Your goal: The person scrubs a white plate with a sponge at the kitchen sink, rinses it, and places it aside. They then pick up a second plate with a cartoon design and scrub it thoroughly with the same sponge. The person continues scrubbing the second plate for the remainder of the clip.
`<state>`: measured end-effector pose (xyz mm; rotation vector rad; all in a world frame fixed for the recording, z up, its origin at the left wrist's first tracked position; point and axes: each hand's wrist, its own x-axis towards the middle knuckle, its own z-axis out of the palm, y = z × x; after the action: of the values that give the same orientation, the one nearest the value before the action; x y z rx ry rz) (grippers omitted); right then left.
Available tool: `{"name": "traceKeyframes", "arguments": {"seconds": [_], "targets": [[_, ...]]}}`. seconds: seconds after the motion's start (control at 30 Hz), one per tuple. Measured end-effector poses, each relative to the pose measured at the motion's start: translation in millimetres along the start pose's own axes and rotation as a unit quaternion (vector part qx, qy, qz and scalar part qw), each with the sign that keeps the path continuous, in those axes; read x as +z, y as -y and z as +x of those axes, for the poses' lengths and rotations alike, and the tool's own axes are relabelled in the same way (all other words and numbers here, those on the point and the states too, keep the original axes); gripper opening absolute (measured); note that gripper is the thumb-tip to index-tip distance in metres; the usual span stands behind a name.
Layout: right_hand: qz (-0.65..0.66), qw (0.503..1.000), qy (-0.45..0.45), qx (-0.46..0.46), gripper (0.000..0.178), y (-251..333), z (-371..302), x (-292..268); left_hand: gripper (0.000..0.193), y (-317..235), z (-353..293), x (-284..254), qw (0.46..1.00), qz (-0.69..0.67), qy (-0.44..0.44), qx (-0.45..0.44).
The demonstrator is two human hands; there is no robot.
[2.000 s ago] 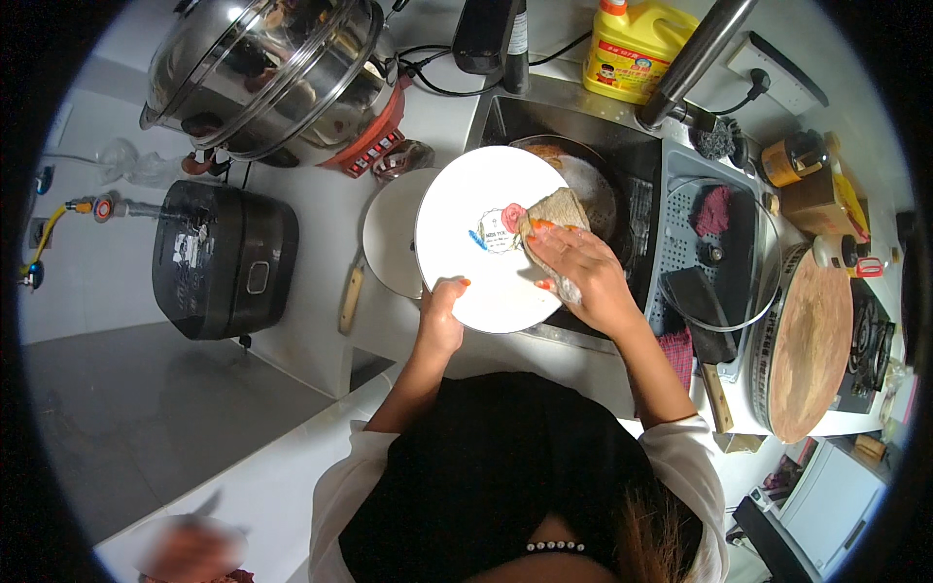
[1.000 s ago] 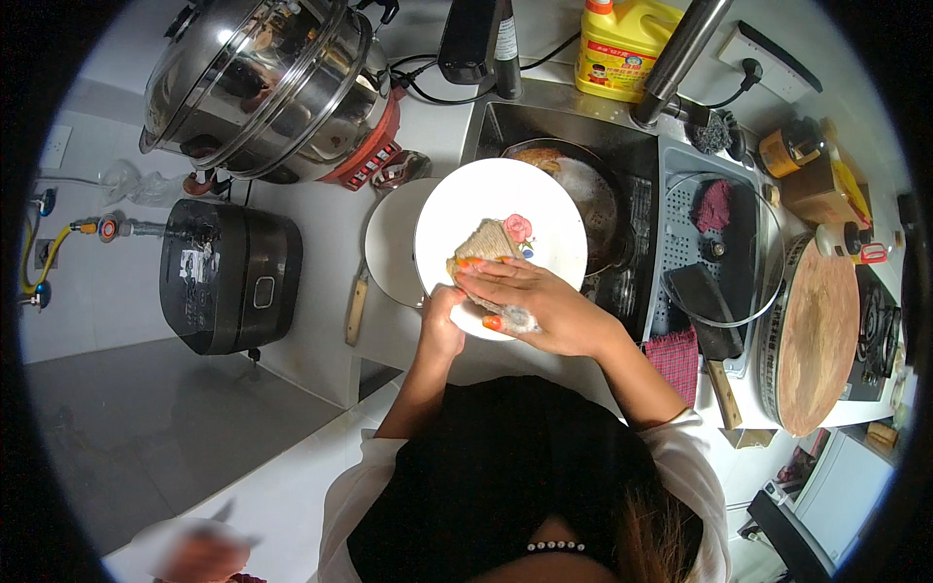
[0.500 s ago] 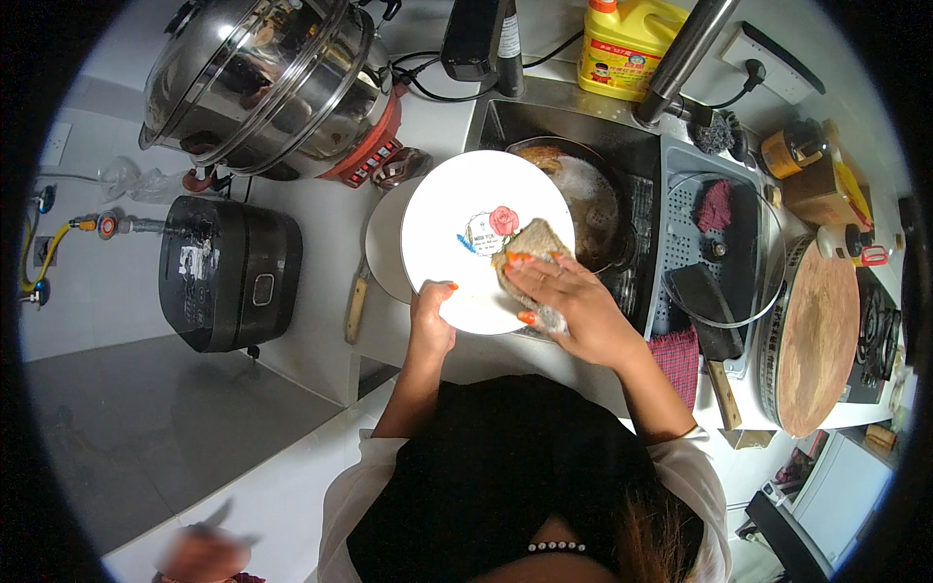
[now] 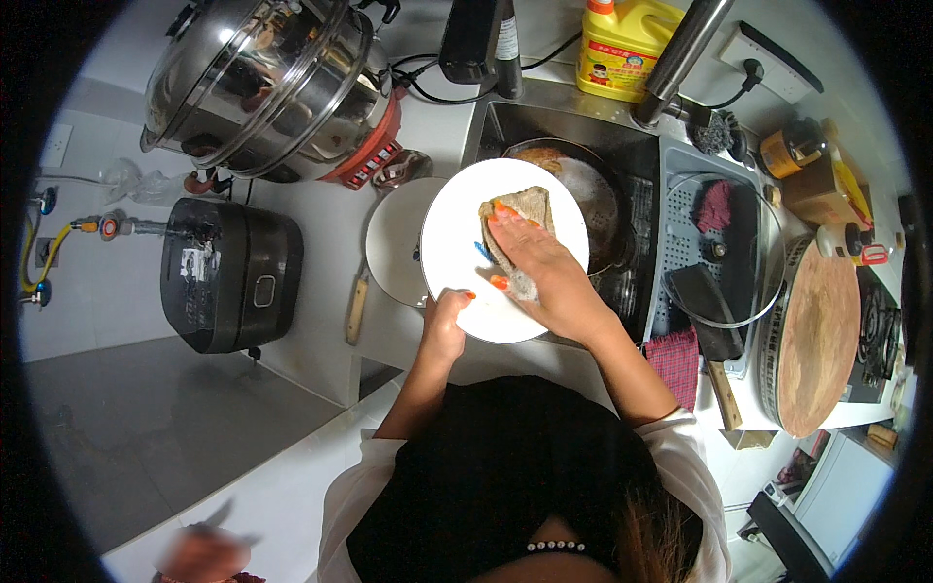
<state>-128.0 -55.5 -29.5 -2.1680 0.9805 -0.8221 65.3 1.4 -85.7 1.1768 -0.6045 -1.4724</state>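
A round white plate (image 4: 450,255) with a printed motif is held up at the sink's left edge. My left hand (image 4: 446,326) grips its lower-left rim, thumb on top and the other fingers hidden underneath. A brown dishcloth (image 4: 534,206) lies against the plate's face under my right hand (image 4: 544,272), whose fingers press it flat; a little foam shows by the thumb. The cloth and hand cover most of the motif. Behind the held plate, another white plate (image 4: 394,248) rests on the counter. In the sink (image 4: 622,126) sits a dark pan (image 4: 604,189) with sudsy water.
Left of me stand a black rice cooker (image 4: 233,277) and a large steel steamer (image 4: 262,87). A wooden-handled tool (image 4: 357,311) lies on the counter. To the right are a grey drain basket (image 4: 680,160), glass lid (image 4: 777,282), cleaver (image 4: 714,325) and round chopping board (image 4: 816,340).
The plate has shifted slightly right and down. My right hand has slid the dishcloth up across the plate, covering the rose print. My left hand has moved right with the rim.
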Motion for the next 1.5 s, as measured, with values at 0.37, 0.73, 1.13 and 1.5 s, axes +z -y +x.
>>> {"name": "traceKeyframes", "arguments": {"seconds": [0.37, 0.73, 1.13, 1.5], "targets": [[0.044, 0.996, 0.062, -0.054, 0.063, 9.3, -16.6, 2.7, 0.025, 3.2, 0.8, 2.1, 1.0, -0.014, -0.007, 0.004], [-0.035, 0.996, 0.078, -0.009, 0.056, 5.3, -50.3, -12.0, 0.028, -9.3, 4.6, 4.8, 0.999, -0.008, -0.023, 0.036], [-0.177, 0.983, -0.008, 0.039, 0.06, -11.8, -34.7, -9.6, 0.03, -2.5, 2.7, 2.6, 0.999, -0.017, -0.019, 0.02], [-0.093, 0.995, -0.009, 0.036, 0.07, -21.4, -13.9, -6.4, 0.028, -7.7, -4.7, 16.4, 0.999, 0.03, -0.016, -0.02]]}}
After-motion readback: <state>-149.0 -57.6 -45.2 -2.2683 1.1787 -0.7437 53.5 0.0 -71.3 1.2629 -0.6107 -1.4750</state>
